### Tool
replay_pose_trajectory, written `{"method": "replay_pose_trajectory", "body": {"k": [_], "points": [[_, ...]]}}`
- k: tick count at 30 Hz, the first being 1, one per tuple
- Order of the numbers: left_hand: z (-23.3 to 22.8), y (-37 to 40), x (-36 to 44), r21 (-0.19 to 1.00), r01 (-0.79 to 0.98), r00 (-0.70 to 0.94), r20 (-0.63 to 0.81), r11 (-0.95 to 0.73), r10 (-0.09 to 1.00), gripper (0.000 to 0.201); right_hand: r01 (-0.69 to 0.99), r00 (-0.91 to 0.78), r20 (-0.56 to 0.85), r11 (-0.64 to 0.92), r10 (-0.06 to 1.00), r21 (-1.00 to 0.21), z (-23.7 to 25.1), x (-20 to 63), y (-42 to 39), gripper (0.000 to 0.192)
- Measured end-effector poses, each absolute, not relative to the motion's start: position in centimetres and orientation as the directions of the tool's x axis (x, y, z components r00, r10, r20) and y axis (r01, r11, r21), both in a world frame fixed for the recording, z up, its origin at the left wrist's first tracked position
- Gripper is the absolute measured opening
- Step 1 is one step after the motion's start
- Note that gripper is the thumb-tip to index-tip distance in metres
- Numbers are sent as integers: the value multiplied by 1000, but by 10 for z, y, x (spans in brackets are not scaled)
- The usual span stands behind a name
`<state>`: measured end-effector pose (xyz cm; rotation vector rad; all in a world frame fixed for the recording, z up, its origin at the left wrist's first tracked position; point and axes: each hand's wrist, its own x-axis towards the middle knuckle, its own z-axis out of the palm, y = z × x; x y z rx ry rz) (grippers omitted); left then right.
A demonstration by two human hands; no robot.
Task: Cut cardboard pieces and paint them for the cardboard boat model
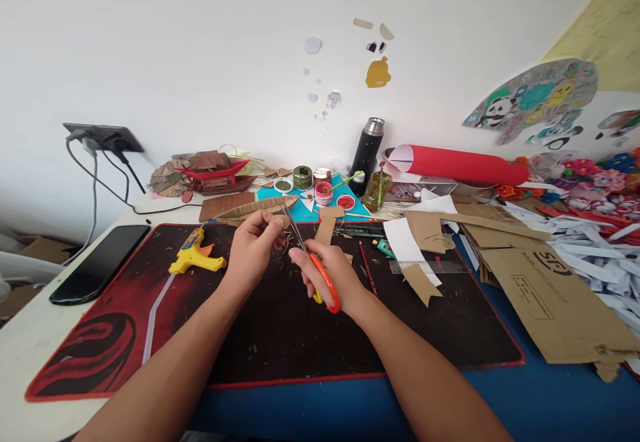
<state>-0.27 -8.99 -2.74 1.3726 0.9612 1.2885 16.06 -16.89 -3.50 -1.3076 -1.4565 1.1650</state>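
My right hand (334,274) is closed around scissors (327,289) with orange and yellow handles, the blades pointing up and to the left. Pinched in the fingers of my left hand (257,245) is a small piece of brown cardboard (280,221), and the scissor blades lie right at its edge. Just behind my hands rests a long, pointed, ribbed cardboard shape (257,207). To the left lies a yellow glue gun (196,255) with a white glue stick (156,315) coming out of its back. Both hands are above the dark mat (300,355).
Paint pots (324,193) and a brush stand on a blue sheet behind. A black thermos (369,145), red paper roll (465,164) and cardboard boat model (215,172) line the wall. Right are cardboard sheets (550,295) and paper strips (590,255); left is a phone (100,265).
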Motion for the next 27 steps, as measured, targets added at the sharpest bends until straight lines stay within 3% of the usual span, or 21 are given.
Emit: {"method": "replay_pose_trajectory", "body": {"k": [14,27], "points": [[-32,-89,-3,977,-89,152,206,-194,967,33,159,-99,-32,-16,995,-987,-36,160,-169,54],[-26,-94,-2,966,16,152,251,-256,956,36,153,-94,-31,-17,995,-988,-36,160,-168,52]]}}
